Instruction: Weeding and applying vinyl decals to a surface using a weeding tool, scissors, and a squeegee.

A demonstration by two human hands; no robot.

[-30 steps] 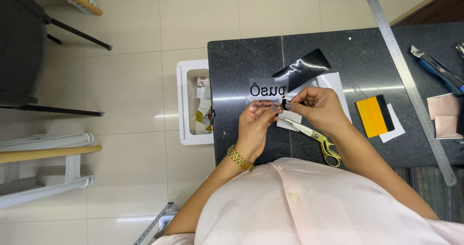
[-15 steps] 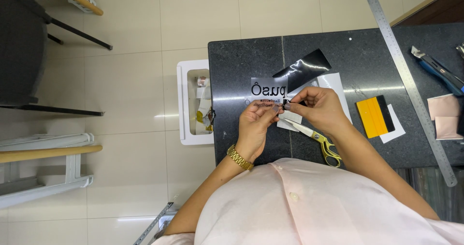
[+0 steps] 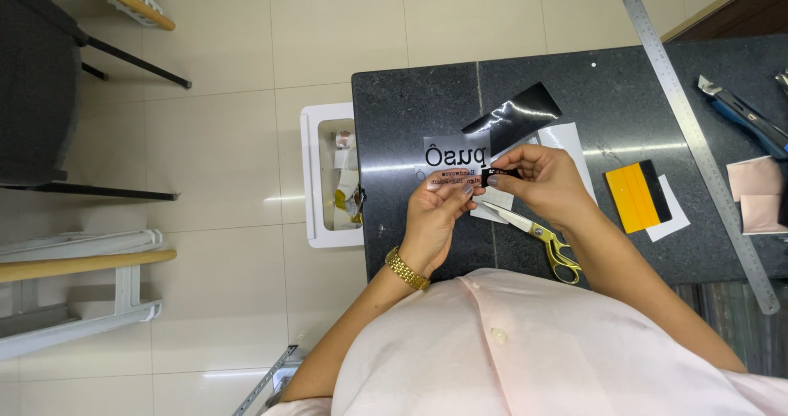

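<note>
My left hand [image 3: 439,211], with a gold watch at the wrist, pinches the lower edge of a clear film sheet with black lettering [image 3: 456,160] above the black stone table [image 3: 574,80]. My right hand [image 3: 546,182] grips the sheet's right edge, its fingertips on a small black strip [image 3: 499,172]. Both hands meet over the table's near left part. Gold-handled scissors [image 3: 542,237] lie just under my right hand. A glossy black vinyl piece [image 3: 513,119] lies behind the sheet, partly on white paper [image 3: 566,141].
A yellow and black squeegee [image 3: 636,194] rests on a white card to the right. A long steel ruler [image 3: 694,137] runs diagonally across the table. A blue utility knife [image 3: 743,116] and pink sheets [image 3: 759,194] sit far right. A white scrap bin [image 3: 316,178] stands left of the table.
Both hands have barely shifted; the lettered sheet stays held between them, with only small finger movement at its right edge.
</note>
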